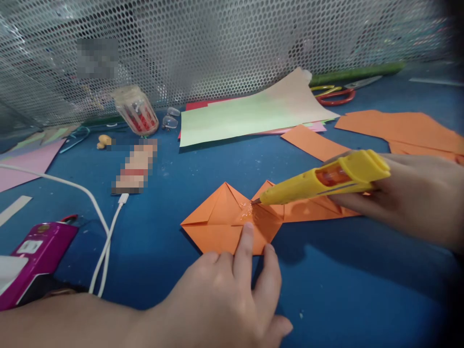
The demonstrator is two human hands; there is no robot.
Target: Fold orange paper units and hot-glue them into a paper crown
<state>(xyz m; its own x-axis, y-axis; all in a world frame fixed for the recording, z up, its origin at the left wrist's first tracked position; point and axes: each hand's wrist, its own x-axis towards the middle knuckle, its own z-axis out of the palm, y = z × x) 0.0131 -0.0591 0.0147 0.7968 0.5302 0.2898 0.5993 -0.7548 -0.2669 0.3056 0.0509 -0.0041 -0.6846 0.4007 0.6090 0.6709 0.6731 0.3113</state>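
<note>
My right hand [409, 193] is wrapped round a yellow glue gun [308, 186], whose dark tip touches a folded orange paper [197, 224]. Shiny clear glue [246, 210] lies on the paper beside the tip. With fingers apart, my left hand [232, 295] rests at the paper's near edge, its index fingertip pressed on the lower fold just below the glue. To the right, a second folded orange piece [304, 210] touches or overlaps the first; part of it is hidden under the glue gun and my right hand.
Behind lie a pale green sheet [232, 121], scissors [337, 96] and orange paper pieces [406, 130]. A clear jar [137, 111] stands by the perforated metal screen [217, 48]. At left are a white cable [90, 193], a purple device [47, 251] and a pink sheet [31, 164].
</note>
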